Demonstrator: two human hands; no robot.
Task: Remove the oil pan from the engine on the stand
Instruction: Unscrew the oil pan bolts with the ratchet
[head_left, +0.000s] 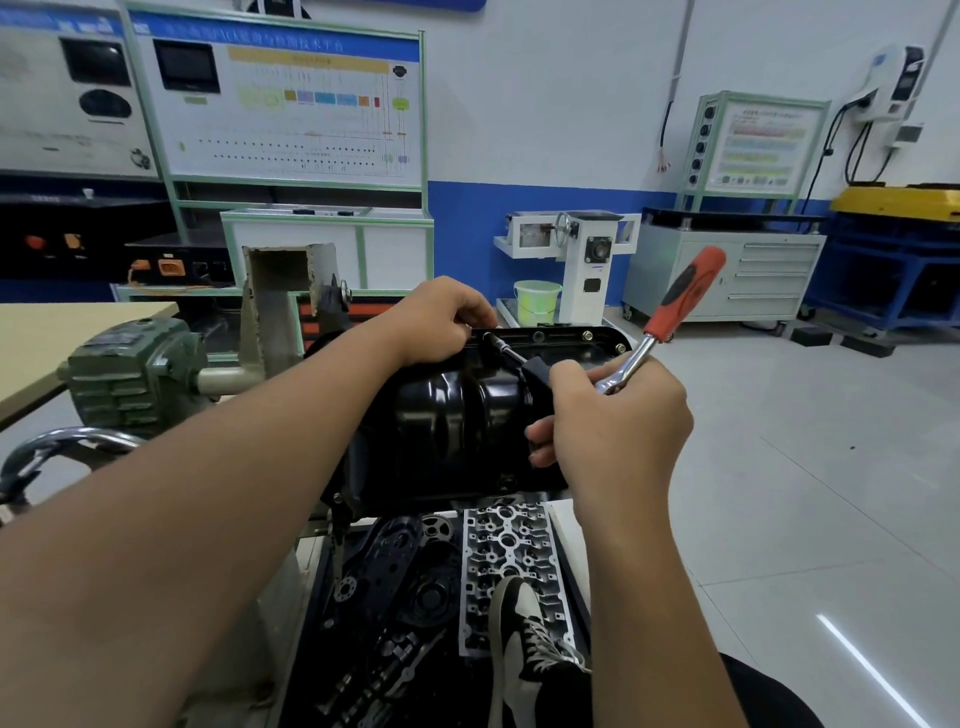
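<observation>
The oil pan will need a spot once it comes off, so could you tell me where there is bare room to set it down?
Bare patches: the tan tabletop left of the green gearbox, and the grey floor right of the oil pan. Crowded: the tray beneath, filled by the cylinder head, black covers and a shoe.

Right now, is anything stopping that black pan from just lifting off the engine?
Yes. Bolts still sit along the oil pan far rim. The left hand steadies a ratchet extension on one; the right hand grips the ratchet head.
</observation>
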